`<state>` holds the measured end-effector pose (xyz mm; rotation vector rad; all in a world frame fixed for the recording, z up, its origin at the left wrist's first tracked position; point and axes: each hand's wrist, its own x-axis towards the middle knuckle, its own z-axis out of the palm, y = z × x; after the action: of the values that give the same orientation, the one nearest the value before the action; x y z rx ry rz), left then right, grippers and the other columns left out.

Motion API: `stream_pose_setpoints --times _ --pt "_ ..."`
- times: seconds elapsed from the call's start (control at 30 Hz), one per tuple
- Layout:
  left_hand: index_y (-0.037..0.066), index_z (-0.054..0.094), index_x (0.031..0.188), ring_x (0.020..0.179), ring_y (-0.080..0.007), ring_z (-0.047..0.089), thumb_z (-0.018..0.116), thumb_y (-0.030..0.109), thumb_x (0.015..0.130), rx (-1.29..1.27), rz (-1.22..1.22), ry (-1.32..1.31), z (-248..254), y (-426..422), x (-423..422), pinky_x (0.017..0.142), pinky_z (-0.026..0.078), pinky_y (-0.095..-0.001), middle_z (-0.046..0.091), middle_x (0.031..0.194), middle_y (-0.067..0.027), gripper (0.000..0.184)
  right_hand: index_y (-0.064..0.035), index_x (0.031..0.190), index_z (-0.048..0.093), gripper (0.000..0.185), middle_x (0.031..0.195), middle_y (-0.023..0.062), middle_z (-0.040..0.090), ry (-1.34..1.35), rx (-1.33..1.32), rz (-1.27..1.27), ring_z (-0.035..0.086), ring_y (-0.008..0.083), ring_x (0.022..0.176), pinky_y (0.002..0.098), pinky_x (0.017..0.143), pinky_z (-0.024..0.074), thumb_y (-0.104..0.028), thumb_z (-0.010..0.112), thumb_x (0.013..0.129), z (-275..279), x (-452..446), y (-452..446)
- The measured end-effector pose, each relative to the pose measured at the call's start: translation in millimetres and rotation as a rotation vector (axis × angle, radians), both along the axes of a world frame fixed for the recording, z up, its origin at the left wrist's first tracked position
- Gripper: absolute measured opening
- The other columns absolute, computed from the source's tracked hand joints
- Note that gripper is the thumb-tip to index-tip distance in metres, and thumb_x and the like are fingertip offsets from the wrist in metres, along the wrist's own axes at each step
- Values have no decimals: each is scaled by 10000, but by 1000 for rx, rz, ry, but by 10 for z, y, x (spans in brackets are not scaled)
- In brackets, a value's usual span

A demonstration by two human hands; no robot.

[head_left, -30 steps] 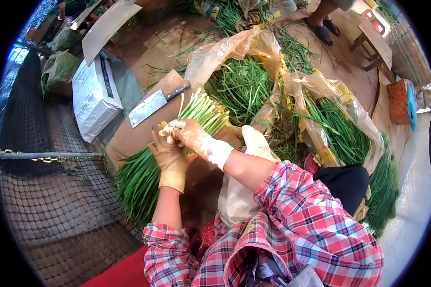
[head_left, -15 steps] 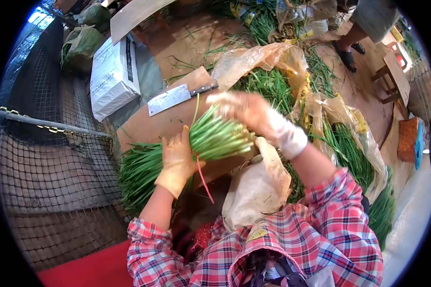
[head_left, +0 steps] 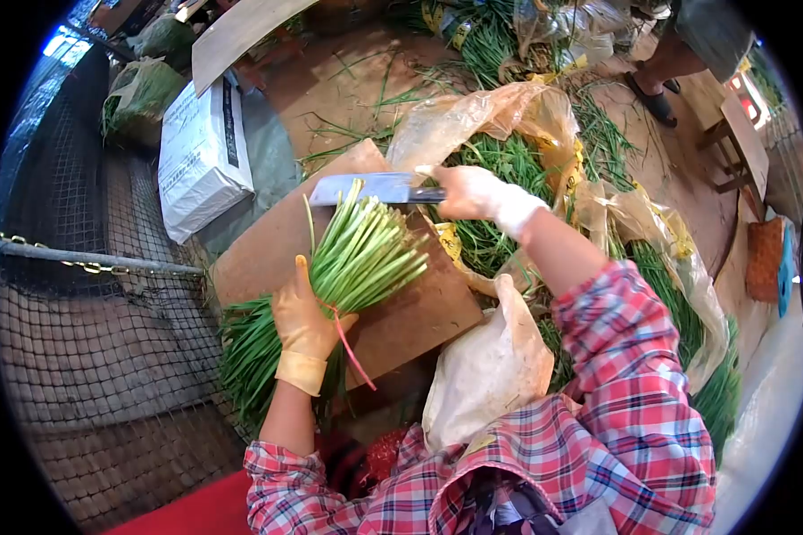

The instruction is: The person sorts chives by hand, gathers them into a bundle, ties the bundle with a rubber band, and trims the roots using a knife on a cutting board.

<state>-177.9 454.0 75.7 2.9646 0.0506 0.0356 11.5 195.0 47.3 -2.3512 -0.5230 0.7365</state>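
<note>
My gloved left hand (head_left: pixel 305 319) grips a thick bundle of long green stalks (head_left: pixel 366 250), tied with a pink-red band (head_left: pixel 354 349) beside my fingers. The pale cut ends fan out to the upper right, and the dark green leaves trail to the lower left. My gloved right hand (head_left: pixel 467 192) is closed around the black handle of a cleaver (head_left: pixel 363 187). Its broad blade points left, just beyond the stalk ends, which overlap its lower edge. Beneath both lies a brown board (head_left: pixel 428 316).
A white wrapped package (head_left: pixel 203 152) stands at upper left. Plastic bags of green stalks (head_left: pixel 509 165) lie at right. A whitish sack (head_left: pixel 491 366) sits close to my body. Netting (head_left: pixel 98 357) runs along the left; a person's legs (head_left: pixel 665 76) show at upper right.
My right hand has left the stalk ends and taken hold of the cleaver, which lay on the board. The bundle has tilted, its cut ends shifting left, and more bare board shows.
</note>
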Motion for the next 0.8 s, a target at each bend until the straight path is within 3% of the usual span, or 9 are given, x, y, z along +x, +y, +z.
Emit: stream_pose_setpoints --times 0.1,0.13,0.23,0.37,0.43,0.5,0.57,0.67,0.8 --pt "-35 212 1386 1018 -368 521 889 283 424 92 -158 14 -16 -120 -51 920 415 -417 524 1118 -228 1218 -49 1266 492 509 857 141 626 -119 271 -51 588 223 729 313 695 481 -271 607 822 294 -461 -593" --pt "-49 193 1391 1142 -329 466 874 313 469 3 -170 226 76 -32 0 966 365 -447 465 1249 -199 1202 -54 1301 457 545 859 105 607 86 406 -204 554 162 720 278 676 466 -261 620 825 478 -687 -722" --pt "-25 168 1422 1344 -271 272 825 299 582 -715 71 554 422 377 370 1097 216 -361 279 1445 -208 1114 -85 1385 367 634 901 4 544 317 839 -379 475 52 736 199 669 418 -193 643 824 629 -1294 -1020" --pt "-40 180 1411 1287 -293 362 822 373 576 -883 84 521 67 187 807 1050 296 -368 368 1384 -215 1131 -62 1375 359 578 1016 60 590 132 850 -552 503 73 789 225 700 440 -186 612 871 704 -1653 -955" --pt "-49 189 1403 1249 -307 422 821 423 572 -1012 101 487 -75 28 903 1019 349 -373 428 1343 -220 1146 -45 1360 361 532 934 51 611 315 938 -689 531 51 670 193 529 425 -190 583 899 917 -1829 -864" --pt "-20 201 1410 1340 -303 275 828 458 541 -186 -128 594 183 -462 767 1052 300 -379 330 1399 -253 1174 -48 1353 367 499 782 10 599 452 849 -630 498 39 546 178 475 405 -171 559 909 975 -1937 -852" --pt "-34 174 1407 1329 -335 283 843 551 402 -262 -119 564 179 -569 549 1039 317 -415 322 1389 -269 1342 -50 1330 389 463 697 -10 570 503 852 -639 468 41 496 186 473 406 -162 537 906 979 -2009 -754" --pt "-22 68 1426 1286 -368 329 837 579 347 386 -198 424 153 -1040 223 1019 301 -531 285 1420 -212 1455 -76 1347 374 485 699 -7 569 447 741 -573 470 43 522 201 479 411 -190 535 904 862 -1946 -590" --pt "1 120 1428 1235 -356 400 838 523 460 531 -203 303 -41 -1101 217 976 339 -540 334 1396 -197 1313 -47 1291 409 476 798 192 615 93 429 -429 598 326 680 419 650 480 -245 519 872 869 -1866 -332"
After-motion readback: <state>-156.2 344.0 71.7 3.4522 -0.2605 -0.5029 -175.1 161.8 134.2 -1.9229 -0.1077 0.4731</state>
